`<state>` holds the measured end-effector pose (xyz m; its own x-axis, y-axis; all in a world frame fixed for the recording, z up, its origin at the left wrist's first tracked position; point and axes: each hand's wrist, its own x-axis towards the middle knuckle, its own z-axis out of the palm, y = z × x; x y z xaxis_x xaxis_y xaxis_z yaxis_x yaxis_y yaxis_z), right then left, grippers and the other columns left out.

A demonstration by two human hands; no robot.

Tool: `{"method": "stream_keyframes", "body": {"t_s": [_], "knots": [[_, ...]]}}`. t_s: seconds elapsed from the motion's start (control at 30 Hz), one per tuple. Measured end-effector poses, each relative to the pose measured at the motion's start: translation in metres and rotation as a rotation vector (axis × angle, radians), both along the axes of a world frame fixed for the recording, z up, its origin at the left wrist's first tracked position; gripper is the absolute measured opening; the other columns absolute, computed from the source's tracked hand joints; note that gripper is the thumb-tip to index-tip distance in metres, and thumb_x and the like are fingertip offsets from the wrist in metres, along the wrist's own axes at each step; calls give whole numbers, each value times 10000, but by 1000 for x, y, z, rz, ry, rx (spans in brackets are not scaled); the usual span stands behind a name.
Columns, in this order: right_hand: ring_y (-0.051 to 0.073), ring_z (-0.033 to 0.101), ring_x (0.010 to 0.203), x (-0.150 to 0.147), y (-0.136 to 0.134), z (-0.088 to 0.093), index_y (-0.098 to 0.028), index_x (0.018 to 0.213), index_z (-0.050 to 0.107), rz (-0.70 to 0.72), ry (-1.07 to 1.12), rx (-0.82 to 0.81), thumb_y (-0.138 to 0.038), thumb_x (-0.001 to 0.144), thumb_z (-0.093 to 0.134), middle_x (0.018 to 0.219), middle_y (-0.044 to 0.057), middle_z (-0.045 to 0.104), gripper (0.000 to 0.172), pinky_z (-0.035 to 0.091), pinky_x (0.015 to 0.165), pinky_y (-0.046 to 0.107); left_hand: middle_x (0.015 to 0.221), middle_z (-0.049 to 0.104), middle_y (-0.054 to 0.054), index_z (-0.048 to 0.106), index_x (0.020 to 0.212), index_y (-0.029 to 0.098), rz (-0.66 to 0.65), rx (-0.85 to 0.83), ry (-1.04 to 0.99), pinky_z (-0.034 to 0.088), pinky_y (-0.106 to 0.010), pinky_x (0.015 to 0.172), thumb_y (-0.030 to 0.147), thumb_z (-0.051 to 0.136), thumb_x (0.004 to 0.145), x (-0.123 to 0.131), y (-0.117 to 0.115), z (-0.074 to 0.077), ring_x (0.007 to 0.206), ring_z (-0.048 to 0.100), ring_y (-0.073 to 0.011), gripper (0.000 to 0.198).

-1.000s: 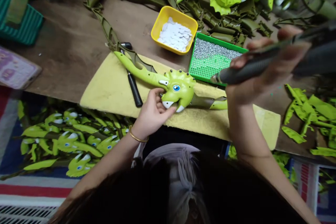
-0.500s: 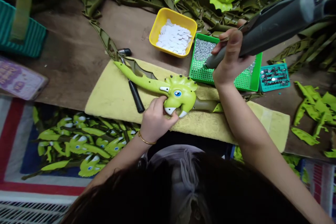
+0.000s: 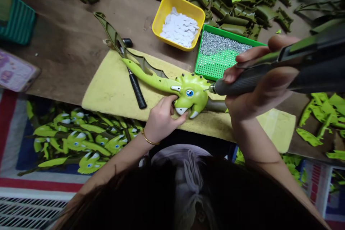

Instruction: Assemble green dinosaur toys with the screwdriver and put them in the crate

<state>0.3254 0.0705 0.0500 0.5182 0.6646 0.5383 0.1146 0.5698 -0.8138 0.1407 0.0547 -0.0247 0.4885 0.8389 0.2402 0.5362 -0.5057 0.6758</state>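
A lime-green dinosaur toy (image 3: pixel 188 95) with a blue eye and white horns lies on a yellow foam pad (image 3: pixel 113 86). My left hand (image 3: pixel 161 120) is closed on the toy's head near its mouth and holds it down. My right hand (image 3: pixel 262 82) is wrapped round a dark electric screwdriver (image 3: pixel 283 70). Its tip touches the right side of the toy's frill. Just behind the tool stands a green tray (image 3: pixel 215 66) holding several small screws.
A yellow bowl (image 3: pixel 164 16) of white discs stands behind the pad. A black-handled tool (image 3: pixel 136 88) lies on the pad's left part. Green and olive toy parts are piled at the back and right. Finished toys (image 3: pixel 78 140) lie below the table's front edge.
My right hand has brought the screwdriver from over the green screw tray down and left to the toy's frill. The left hand has stayed on the toy's head.
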Motion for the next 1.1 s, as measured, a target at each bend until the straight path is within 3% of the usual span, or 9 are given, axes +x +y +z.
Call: {"method": "stream_keyframes", "body": {"t_s": [0.13, 0.27, 0.43, 0.53, 0.67, 0.8, 0.97, 1.1], "knots": [[54, 467, 409, -2, 9, -22, -306, 931, 667, -29, 8, 33, -533, 751, 718, 646, -61, 542, 295, 415, 368, 222, 663, 534, 35, 582, 1089, 125, -1, -58, -2, 511, -244, 611, 384, 754, 756, -3, 1, -2, 620, 572, -127, 455], [76, 506, 450, -3, 6, -36, -337, 948, 586, -101, -79, -39, -652, 715, 680, 629, -77, 506, 403, 484, 447, 252, 673, 558, 30, 586, 1113, 127, -44, -156, -85, 511, -234, 608, 516, 755, 751, -7, 3, -6, 598, 568, -114, 557], [58, 556, 487, 3, 12, -10, -310, 953, 637, -2, -41, -71, -606, 737, 686, 697, -68, 598, 369, 390, 372, 194, 683, 560, 32, 601, 1068, 140, -90, -205, -149, 496, -216, 576, 596, 726, 731, -9, 8, -6, 558, 547, -93, 581], [33, 553, 489, 9, 38, -1, -274, 998, 629, -109, -6, 6, -573, 805, 600, 778, -66, 621, 357, 384, 410, 190, 698, 548, 41, 593, 1031, 148, -105, -209, -150, 473, -205, 540, 547, 758, 729, -7, 12, -4, 526, 518, -75, 528], [34, 514, 463, 20, 76, -28, -218, 1099, 540, -255, -10, 69, -638, 774, 600, 768, -51, 608, 534, 372, 434, 205, 715, 529, 54, 576, 989, 162, -141, -213, -111, 455, -198, 523, 441, 811, 707, -5, 14, -2, 510, 494, -60, 461], [33, 464, 442, 24, 92, -53, -206, 1072, 518, -341, -18, 50, -717, 748, 576, 767, -41, 593, 608, 338, 430, 224, 630, 503, 89, 538, 1046, 172, -120, -261, -109, 446, -190, 522, 406, 834, 684, -8, 12, -2, 511, 507, -70, 523], [65, 448, 449, 21, 88, -54, -235, 1089, 519, -435, -82, -28, -787, 738, 531, 706, -34, 567, 654, 353, 430, 261, 594, 492, 96, 534, 1011, 187, -57, -282, -138, 441, -189, 524, 455, 831, 668, -7, 8, -5, 518, 512, -76, 527], [117, 491, 480, 20, 80, -56, -254, 1145, 523, -365, -142, -195, -788, 799, 440, 603, -46, 490, 642, 424, 497, 307, 607, 476, 86, 562, 978, 190, -41, -221, -139, 432, -199, 525, 388, 808, 688, -3, 7, -6, 531, 497, -76, 429]]}}
